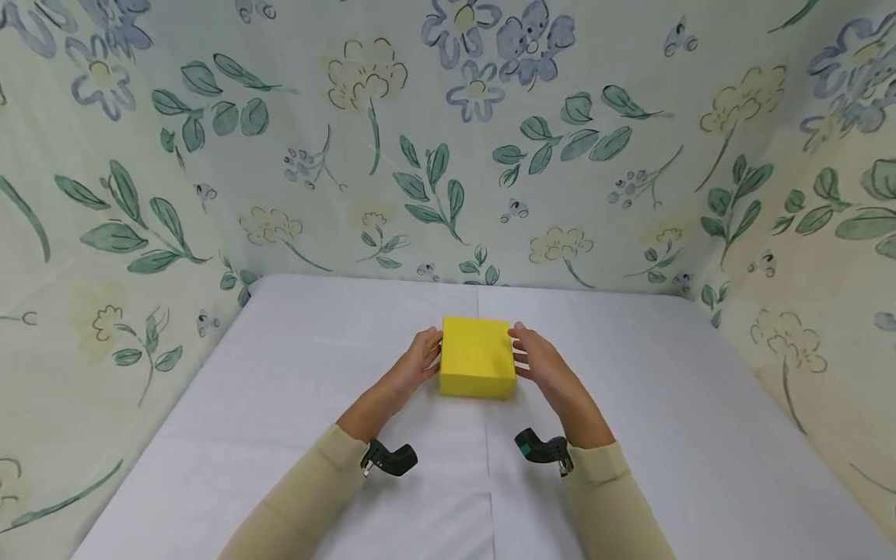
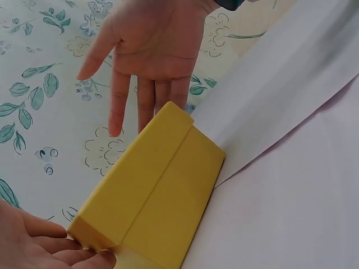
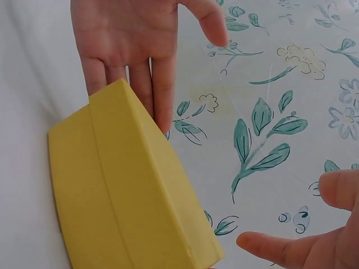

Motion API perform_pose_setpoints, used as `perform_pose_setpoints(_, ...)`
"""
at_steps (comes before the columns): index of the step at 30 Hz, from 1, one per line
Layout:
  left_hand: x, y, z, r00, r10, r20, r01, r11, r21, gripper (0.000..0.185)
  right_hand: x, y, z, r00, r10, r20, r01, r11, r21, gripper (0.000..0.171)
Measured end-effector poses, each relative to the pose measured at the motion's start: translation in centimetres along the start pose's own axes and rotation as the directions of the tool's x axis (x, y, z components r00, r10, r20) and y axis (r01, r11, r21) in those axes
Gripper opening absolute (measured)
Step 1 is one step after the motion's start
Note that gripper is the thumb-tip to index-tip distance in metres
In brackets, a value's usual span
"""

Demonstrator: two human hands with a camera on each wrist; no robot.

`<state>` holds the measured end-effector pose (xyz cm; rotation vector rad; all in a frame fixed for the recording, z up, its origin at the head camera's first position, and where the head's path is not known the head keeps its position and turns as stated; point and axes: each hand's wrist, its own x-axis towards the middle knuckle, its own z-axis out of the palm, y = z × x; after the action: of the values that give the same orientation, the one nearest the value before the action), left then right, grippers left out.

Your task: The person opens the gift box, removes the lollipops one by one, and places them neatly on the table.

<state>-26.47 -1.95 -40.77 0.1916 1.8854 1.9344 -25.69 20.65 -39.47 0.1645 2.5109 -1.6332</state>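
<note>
A yellow box (image 1: 477, 356) with a fitted lid sits near the middle of a white cloth-covered table (image 1: 280, 404), closer to the far edge than to the person. The left hand (image 1: 418, 359) lies against the box's left side, fingers straight and together, their tips touching the side wall near the far corner; in the left wrist view the fingertips (image 2: 84, 255) of that hand rest flat against the near end of the box (image 2: 148, 196), not curled round it. The right hand (image 1: 542, 359) stands just beside the box's right side, palm turned inward and fingers spread and relaxed; in the head view it looks to be at the wall of the box, but the right wrist view shows its thumb and a fingertip (image 3: 263, 245) held slightly off the box (image 3: 123, 190), so whether it truly touches cannot be told for certain. Neither hand grips anything. A seam where the lid overlaps the base runs along the box's length, visible in both wrist views. Both forearms wear beige sleeves (image 1: 308, 490), and a small black camera mount sits at each wrist (image 1: 389, 457). Floral fabric (image 1: 434, 140) printed with green leaves and pale blue and yellow flowers hangs behind and on both sides of the table, enclosing it on three sides.
</note>
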Motion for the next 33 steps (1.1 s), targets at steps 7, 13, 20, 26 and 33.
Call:
perform_pose_setpoints(7, 0.0, 0.1, -0.1, 1.000, 0.023, 0.001, -0.023, 1.000, -0.003, 0.087, 0.2, 0.0, -0.4, 0.999, -0.020, 0.034, 0.019, 0.999, 0.045, 0.082)
perform_pose_setpoints(13, 0.2, 0.4, 0.0, 1.000, 0.023, 0.002, -0.023, 1.000, -0.014, 0.086, -0.7, -1.2, -0.8, 0.999, -0.023, 0.044, 0.020, 0.998, 0.056, 0.085)
perform_pose_setpoints(20, 0.0, 0.4, 0.2, 1.000, 0.005, -0.005, -0.005, 1.000, -0.014, 0.085, -1.5, -1.9, -1.1, 0.997, 0.004, 0.077, -0.012, 0.995, 0.099, 0.079)
perform_pose_setpoints(26, 0.0, 0.1, 0.1, 1.000, -0.001, -0.014, 0.000, 1.000, -0.015, 0.085, -1.5, -1.8, -1.0, 0.996, 0.014, 0.083, -0.022, 0.994, 0.108, 0.073)
perform_pose_setpoints(33, -0.1, 0.0, 0.1, 1.000, 0.006, -0.001, -0.006, 1.000, -0.005, 0.085, -1.5, -1.6, -1.0, 0.997, 0.010, 0.081, -0.019, 0.993, 0.113, 0.074)
